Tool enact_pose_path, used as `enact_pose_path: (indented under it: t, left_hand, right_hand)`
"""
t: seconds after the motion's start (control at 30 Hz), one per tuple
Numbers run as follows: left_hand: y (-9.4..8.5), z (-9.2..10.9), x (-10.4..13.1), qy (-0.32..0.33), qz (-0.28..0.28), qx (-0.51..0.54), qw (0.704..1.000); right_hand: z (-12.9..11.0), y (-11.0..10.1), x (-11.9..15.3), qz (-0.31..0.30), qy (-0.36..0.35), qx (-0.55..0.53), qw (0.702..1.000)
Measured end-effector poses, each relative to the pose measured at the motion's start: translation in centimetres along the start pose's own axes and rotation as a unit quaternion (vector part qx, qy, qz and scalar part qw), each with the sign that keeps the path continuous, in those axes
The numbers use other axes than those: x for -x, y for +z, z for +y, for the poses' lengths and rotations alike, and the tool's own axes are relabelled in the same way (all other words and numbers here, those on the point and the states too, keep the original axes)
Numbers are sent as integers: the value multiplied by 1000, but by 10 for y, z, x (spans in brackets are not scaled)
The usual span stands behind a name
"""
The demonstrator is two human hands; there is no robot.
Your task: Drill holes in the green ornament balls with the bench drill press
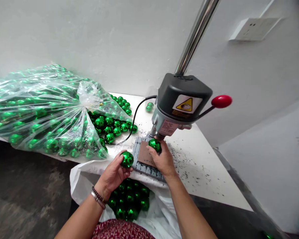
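On the table (214,189), a bag of balls (52,114) lies left of the drill press (183,99).

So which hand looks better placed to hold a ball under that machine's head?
Probably the right hand: it holds a green ball over the brown plate, close below the machine's head. The left hand holds a second ball farther left.

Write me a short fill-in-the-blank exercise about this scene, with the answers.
1. Between them, the left hand and right hand hold ____ green balls.
2. The hand closer to the machine is the ____ one.
3. The bracelets are worn on the person's ____ side.
4. The knob on the machine is coloured ____.

Missing words: two; right; left; red.
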State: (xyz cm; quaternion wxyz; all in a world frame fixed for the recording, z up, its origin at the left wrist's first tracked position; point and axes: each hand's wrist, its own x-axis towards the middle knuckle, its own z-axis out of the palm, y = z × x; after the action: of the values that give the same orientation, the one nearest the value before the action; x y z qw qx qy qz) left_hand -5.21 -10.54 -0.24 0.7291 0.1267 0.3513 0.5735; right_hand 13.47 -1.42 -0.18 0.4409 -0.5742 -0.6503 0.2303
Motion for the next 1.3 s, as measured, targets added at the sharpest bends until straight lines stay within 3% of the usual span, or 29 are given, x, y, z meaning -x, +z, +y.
enact_pose_path:
  t: [0.23, 0.47, 0.67, 0.73, 0.9, 1.1, 1.3]
  left_hand:
    - [-6, 4, 1, 6, 4, -14, 1000]
    - [-1, 0, -2, -6, 9, -14, 1000]
    - [-1, 0, -3, -5, 10, -16, 1000]
    - [1, 0, -3, -6, 3, -19, 1000]
    - [4, -2, -2, -10, -7, -29, 1000]
    - [2, -5, -1, -14, 1, -22, 1000]
    - [5, -7, -1, -12, 3, -13, 1000]
  right_hand:
    - [21, -7, 35, 138, 3, -16, 990]
    - [14, -18, 6, 78, 3, -65, 995]
    - [24, -29, 14, 229, 80, -33, 969]
    - [22, -25, 13, 222, 71, -25, 972]
    - [17, -16, 8, 111, -11, -14, 994]
    - [24, -28, 12, 169, -25, 41, 984]
    - [11, -24, 19, 105, -70, 17, 992]
